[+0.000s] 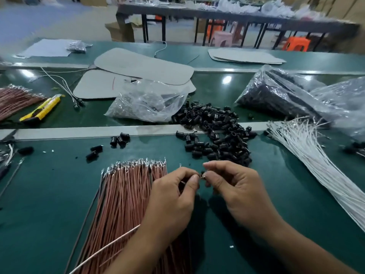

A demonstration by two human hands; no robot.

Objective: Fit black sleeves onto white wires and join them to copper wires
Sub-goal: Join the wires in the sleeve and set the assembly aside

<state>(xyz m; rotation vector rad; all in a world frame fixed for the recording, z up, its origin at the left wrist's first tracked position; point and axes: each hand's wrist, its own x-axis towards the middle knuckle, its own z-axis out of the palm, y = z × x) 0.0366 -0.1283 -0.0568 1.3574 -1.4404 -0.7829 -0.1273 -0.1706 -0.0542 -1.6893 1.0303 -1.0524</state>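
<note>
Above the green table [49, 194], the left grip [173, 196] pinches the end of a white wire [106, 248]. The right grip [235, 192] pinches a black sleeve [202, 172], and the fingertips nearly meet. A copper wire bundle [126, 194] lies beneath the left wrist. A sleeve pile [215, 131] sits just beyond the hands, and a white wire bundle [316, 155] fans out at the right.

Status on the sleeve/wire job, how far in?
Done: apparently only a few white leads with black ends near the utility knife. In hand: left hand pinches a terminal, right hand a black sleeve. Left: big copper wire bundle, white wire bundle, sleeve pile.
</note>
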